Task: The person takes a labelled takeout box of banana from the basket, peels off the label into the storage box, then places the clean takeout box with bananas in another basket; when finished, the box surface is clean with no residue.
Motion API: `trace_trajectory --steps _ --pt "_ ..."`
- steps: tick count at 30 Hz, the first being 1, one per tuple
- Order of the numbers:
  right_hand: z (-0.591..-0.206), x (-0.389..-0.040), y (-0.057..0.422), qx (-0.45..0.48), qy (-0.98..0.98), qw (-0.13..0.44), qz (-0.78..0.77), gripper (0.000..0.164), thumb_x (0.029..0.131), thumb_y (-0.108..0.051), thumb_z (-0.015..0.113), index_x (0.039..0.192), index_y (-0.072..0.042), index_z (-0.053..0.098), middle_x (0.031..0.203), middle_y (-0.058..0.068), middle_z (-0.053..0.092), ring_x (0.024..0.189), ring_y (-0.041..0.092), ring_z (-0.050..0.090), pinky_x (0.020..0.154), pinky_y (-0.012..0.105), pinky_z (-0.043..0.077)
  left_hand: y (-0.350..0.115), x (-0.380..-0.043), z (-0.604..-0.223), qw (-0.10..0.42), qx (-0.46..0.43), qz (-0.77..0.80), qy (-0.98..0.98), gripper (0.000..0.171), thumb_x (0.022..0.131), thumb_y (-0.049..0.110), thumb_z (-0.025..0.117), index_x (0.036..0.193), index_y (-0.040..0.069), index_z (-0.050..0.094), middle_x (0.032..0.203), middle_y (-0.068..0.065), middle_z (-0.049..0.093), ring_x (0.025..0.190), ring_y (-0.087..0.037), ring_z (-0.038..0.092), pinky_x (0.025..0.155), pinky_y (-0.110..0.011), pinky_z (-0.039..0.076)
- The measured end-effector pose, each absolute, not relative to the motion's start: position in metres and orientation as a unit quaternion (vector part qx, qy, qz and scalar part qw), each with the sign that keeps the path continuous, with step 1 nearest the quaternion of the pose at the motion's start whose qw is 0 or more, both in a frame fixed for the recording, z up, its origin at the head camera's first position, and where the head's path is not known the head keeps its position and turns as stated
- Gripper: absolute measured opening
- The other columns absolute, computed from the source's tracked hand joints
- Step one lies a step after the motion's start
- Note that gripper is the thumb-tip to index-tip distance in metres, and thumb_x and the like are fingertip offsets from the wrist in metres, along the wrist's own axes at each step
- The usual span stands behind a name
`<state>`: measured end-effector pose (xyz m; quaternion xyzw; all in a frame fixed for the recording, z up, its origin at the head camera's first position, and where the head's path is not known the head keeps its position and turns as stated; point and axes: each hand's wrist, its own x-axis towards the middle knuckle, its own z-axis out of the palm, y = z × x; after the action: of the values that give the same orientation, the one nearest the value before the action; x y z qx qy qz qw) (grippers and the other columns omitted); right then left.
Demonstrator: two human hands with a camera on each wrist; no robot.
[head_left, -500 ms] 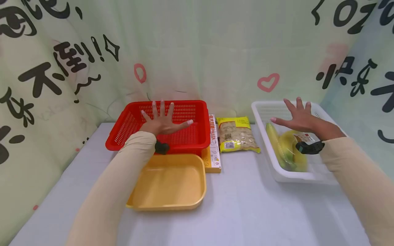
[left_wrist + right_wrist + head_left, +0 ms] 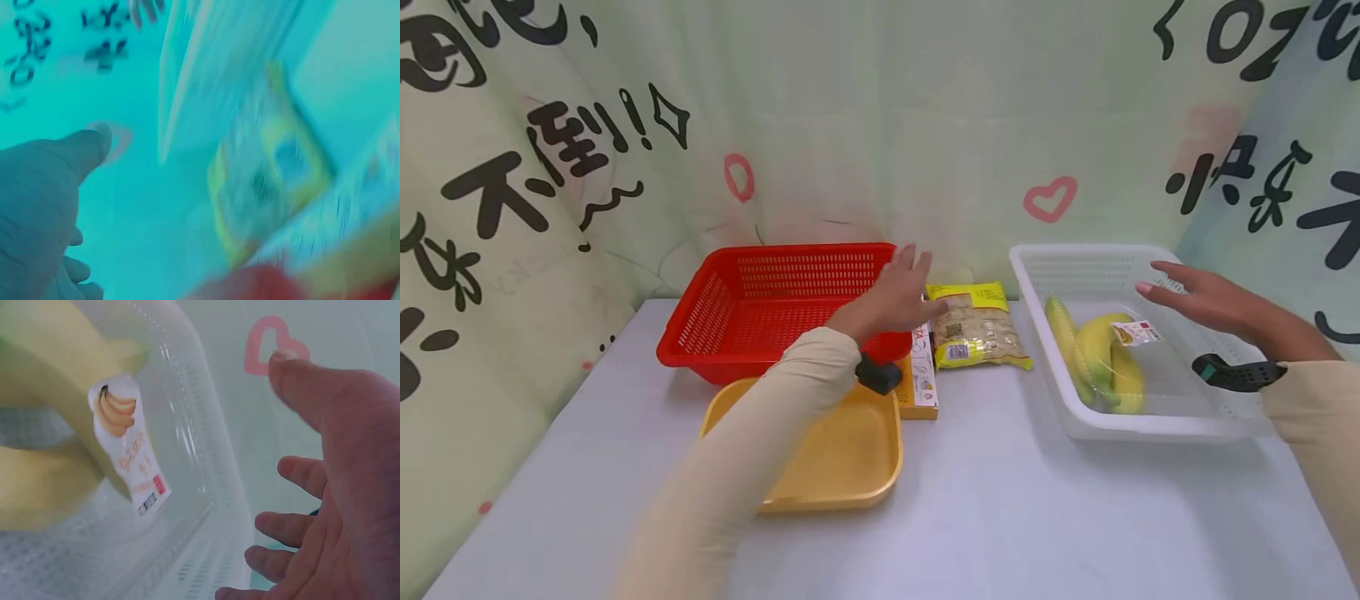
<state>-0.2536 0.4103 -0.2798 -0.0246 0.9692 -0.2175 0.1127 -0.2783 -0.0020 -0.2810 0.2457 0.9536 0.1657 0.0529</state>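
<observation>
My left hand (image 2: 887, 302) hovers over the right end of the red basket (image 2: 703, 321), fingers extended and holding nothing. Just right of it lie a pasta box (image 2: 919, 379) and a yellow-edged bag of grain-like food (image 2: 973, 329); the bag is blurred in the left wrist view. Above the right part of the white basket (image 2: 1138, 427) is my right hand (image 2: 1213, 302), fingers spread and holding nothing. Inside that basket are bananas (image 2: 1101, 354) in clear plastic packaging with a printed label (image 2: 128, 444). The right wrist view shows the hand apart from the packaging.
A yellow tray (image 2: 842, 454) stands in front of the red basket, partly hidden by my left sleeve. Printed curtains (image 2: 955, 150) hang behind and beside the white-covered table (image 2: 985, 500). The pasta box's back end is hidden by the hand and red basket.
My left hand has moved right, from the middle of the red basket to its right end. My right hand has shifted right and slightly down, uncovering more of the bananas.
</observation>
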Motion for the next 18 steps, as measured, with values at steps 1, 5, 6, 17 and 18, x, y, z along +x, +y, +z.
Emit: trace_trajectory --steps 1,5,6,17,18 --pt "-0.281 -0.251 0.414 -0.021 0.968 0.119 -0.222 0.093 0.098 -0.060 0.036 0.151 0.004 -0.007 0.148 0.042 -0.001 0.128 0.066 0.011 0.089 0.081 0.022 0.007 -0.275 -0.283 0.064 0.256 0.177 0.948 0.087 0.095 0.047 0.058 0.157 0.011 0.009 0.163 -0.010 0.000 0.148 -0.025 0.000 0.116 -0.041 0.015" --pt "-0.291 -0.245 0.428 -0.010 0.958 0.138 -0.250 0.092 0.099 -0.058 0.036 0.150 0.002 -0.012 0.148 0.042 -0.006 0.128 0.066 0.009 0.091 0.079 0.023 0.040 -0.263 -0.293 0.095 0.283 0.209 0.931 0.088 0.094 0.050 0.057 0.157 0.012 0.010 0.163 -0.005 0.001 0.147 -0.021 0.010 0.112 -0.039 0.028" --pt "-0.294 -0.243 0.431 -0.008 0.955 0.144 -0.261 0.092 0.099 -0.057 0.036 0.150 0.001 -0.013 0.148 0.041 -0.008 0.128 0.066 0.009 0.091 0.078 0.023 0.047 -0.261 -0.297 0.098 0.292 0.214 0.927 0.088 0.094 0.051 0.057 0.157 0.011 0.010 0.163 -0.005 0.001 0.146 -0.020 0.013 0.112 -0.038 0.029" --pt "-0.314 -0.230 0.444 0.025 0.926 0.192 -0.324 0.093 0.099 -0.055 0.039 0.148 -0.002 -0.019 0.147 0.042 -0.009 0.121 0.069 0.016 0.082 0.073 0.041 0.105 -0.245 -0.333 0.127 0.334 0.314 0.880 0.101 0.089 0.055 0.063 0.156 0.007 0.005 0.162 -0.008 -0.003 0.147 -0.014 0.003 0.114 -0.027 0.018" --pt "-0.315 -0.230 0.444 0.029 0.923 0.201 -0.328 0.094 0.099 -0.056 0.039 0.148 -0.002 -0.021 0.146 0.043 -0.009 0.122 0.069 0.015 0.083 0.073 0.040 0.108 -0.243 -0.335 0.130 0.334 0.315 0.879 0.103 0.088 0.055 0.063 0.157 0.008 0.004 0.162 -0.007 -0.004 0.147 -0.013 0.002 0.114 -0.026 0.017"
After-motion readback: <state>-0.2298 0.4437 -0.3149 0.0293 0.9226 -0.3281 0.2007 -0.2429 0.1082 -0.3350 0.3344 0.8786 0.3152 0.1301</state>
